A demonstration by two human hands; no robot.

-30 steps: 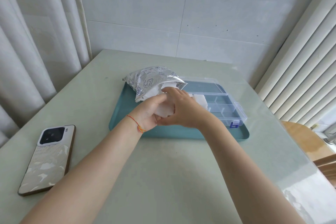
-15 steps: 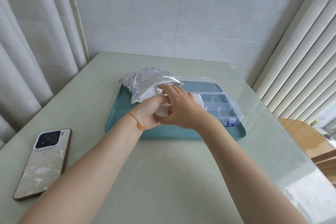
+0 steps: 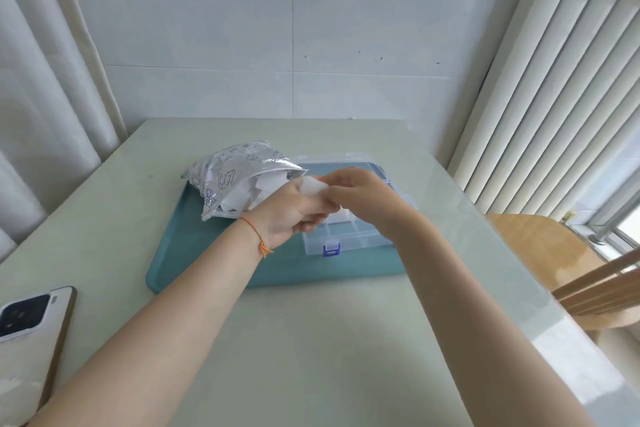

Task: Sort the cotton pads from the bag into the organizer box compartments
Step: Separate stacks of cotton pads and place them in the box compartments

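Holding a white cotton pad (image 3: pixel 314 188) between both my hands, I have it just above the clear organizer box (image 3: pixel 349 237). My left hand (image 3: pixel 294 215) is curled under it, thumb along the pad's near edge, with more white showing inside the palm; how many pads are in that grip I cannot tell. My right hand (image 3: pixel 360 196) pinches the pad's right end with narrow fingertips, the other fingers loosely bent behind.

The patterned plastic bag (image 3: pixel 239 177) lies on its side at the back left of the teal tray (image 3: pixel 194 246), mouth gaping toward my left wrist, loose white pads (image 3: pixel 254 192) visible inside. The box sits on the right half of the tray, lid thrown back, blue latch (image 3: pixel 331 249) facing me; its near compartments look bare, the farther ones are hidden by my hands.

A second ago both hands were pressed together at the bag's mouth, over the pads. Now they have drawn back out and right, over the box, with the pad lifted free. My phone (image 3: pixel 27 350) lies face down on the pale green table (image 3: pixel 311 357), now at the left edge of view.
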